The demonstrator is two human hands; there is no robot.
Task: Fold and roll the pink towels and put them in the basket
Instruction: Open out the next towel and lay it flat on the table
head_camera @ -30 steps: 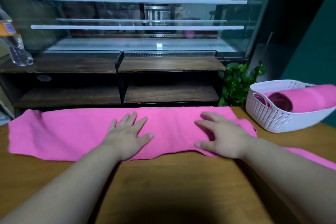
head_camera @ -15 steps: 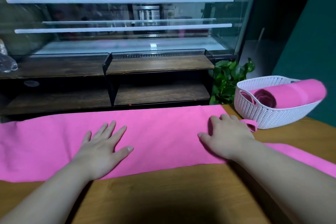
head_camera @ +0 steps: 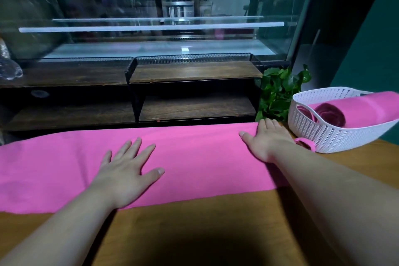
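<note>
Head view over a wooden table (head_camera: 194,233): a pink towel (head_camera: 194,157) lies flat across it. Left hand (head_camera: 127,170) and right hand (head_camera: 267,140) press on it, fingers straight and spread. Just right, a white basket (head_camera: 336,136) holds a rolled towel (head_camera: 367,108). Behind stand a plant (head_camera: 278,90) and dark shelves (head_camera: 194,90).

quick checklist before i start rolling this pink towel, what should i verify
1. Flat pink fabric towel lies smooth on the brown wooden table: ok.
2. Left hand flat on the towel, fingers spread: ok.
3. Right hand flat on the towel's right part: ok.
4. Towel's ends, left out of frame, right behind the forearm: cannot tell.
5. Room in the white perforated plastic basket beside the rolled pink towel: cannot tell.
</note>
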